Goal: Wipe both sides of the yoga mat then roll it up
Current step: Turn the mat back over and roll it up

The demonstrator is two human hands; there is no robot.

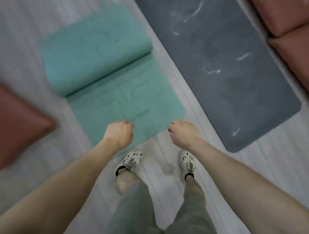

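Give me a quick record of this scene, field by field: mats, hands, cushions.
teal mat: far part folded back over itself, near end flat on floor
grey mat: flat, right of teal mat, streaked
left hand: fingers curled, above teal mat's near edge
right hand: fingers curled, nothing seen in it
pink cushions: far right and near left

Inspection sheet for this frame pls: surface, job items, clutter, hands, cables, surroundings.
Surface: pale plank floor.
Job's things: teal yoga mat lies flat at its near end, and its far part is folded or rolled back over itself. No wiping cloth seen.
Clutter: grey mat lies flat to the right, with shiny streaks on it.
Hands: left hand is over the teal mat's near end and right hand is by its near right corner. Both have curled fingers, nothing seen in them.
Cables: nothing seen.
Surroundings: a pink cushion at left and two more cushions at upper right. The top-left corner is too blurred to tell.
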